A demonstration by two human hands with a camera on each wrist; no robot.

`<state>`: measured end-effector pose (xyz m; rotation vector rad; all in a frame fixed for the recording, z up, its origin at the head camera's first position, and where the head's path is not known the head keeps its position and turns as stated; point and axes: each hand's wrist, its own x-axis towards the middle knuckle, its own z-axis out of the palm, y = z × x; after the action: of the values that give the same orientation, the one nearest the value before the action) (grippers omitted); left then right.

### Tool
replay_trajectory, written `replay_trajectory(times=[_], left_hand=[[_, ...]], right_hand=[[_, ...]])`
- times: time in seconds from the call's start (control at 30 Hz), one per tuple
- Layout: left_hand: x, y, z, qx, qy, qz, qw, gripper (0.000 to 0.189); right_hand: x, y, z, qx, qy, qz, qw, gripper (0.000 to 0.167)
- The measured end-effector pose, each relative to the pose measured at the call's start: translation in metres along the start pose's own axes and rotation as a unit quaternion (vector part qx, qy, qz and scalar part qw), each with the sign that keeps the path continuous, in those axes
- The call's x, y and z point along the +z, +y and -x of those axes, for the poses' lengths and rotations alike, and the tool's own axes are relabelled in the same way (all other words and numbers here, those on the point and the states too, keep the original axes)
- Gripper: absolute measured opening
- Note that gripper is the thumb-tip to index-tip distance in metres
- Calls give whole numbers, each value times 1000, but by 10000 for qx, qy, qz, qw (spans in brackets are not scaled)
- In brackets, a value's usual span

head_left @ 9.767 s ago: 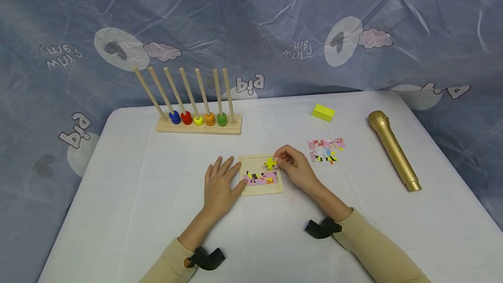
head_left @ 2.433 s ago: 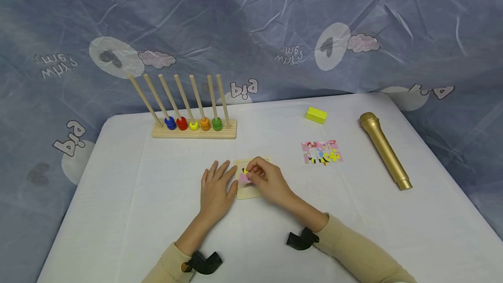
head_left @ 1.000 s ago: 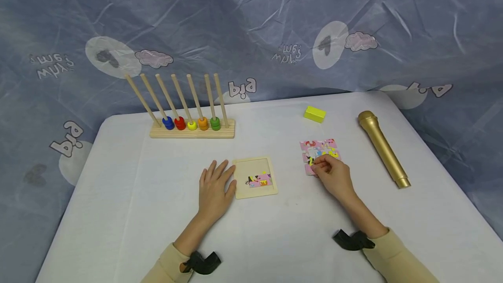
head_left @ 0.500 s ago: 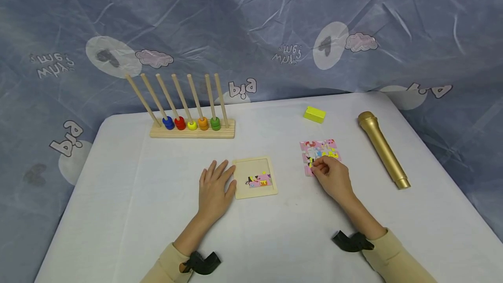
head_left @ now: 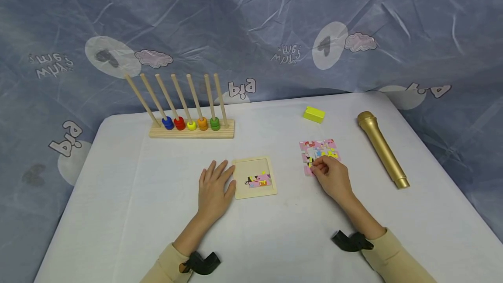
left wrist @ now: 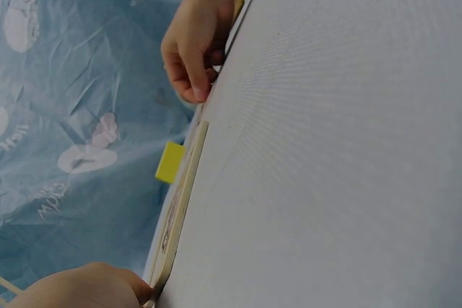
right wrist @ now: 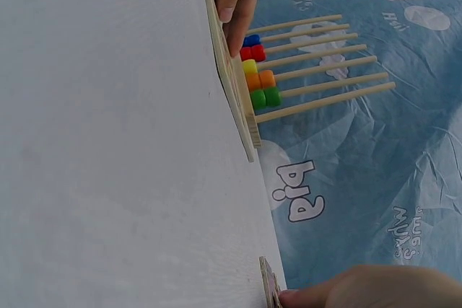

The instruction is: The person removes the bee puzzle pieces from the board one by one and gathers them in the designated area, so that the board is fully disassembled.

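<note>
In the head view my left hand lies flat with fingers spread, its fingertips and thumb at the left edge of a wooden puzzle tray. A few joined puzzle pieces lie in the tray's lower right part. To the right, pink and yellow puzzle pieces are laid together on the table. My right hand pinches a pink puzzle piece with thumb and index finger at the lower left of that group. Its palm and fingers hide part of the group.
A wooden peg stand with coloured beads stands at the back left. Behind the laid-out pieces sits a yellow block. A gold microphone-shaped tube lies on the right. Patterned cloth hangs along the table's back edge.
The yellow piece went from my right hand into the right-hand group. My right hand then carried a pink piece from the tray to that group. Over the last half second both hands are nearly still.
</note>
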<state>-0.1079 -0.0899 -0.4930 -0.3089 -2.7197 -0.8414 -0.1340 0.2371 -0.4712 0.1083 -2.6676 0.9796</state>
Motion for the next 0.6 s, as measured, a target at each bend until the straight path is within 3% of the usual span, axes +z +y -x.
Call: replay_trajectory(times=[0.33,0.43,0.6], left_hand=[[-1,1,0,-14,-51,20,10000,39],[-1,1,0,0,-31,1,10000,39],[-1,0,-1,-3,-28,-32,10000,40]], right_hand=[[-7,-9,-5,-194,477,-529,9973,5],[-7,-15,-8,-136,301,-715,9969,5],[1,-34,-10,-95,-347,-1004,9943,9]])
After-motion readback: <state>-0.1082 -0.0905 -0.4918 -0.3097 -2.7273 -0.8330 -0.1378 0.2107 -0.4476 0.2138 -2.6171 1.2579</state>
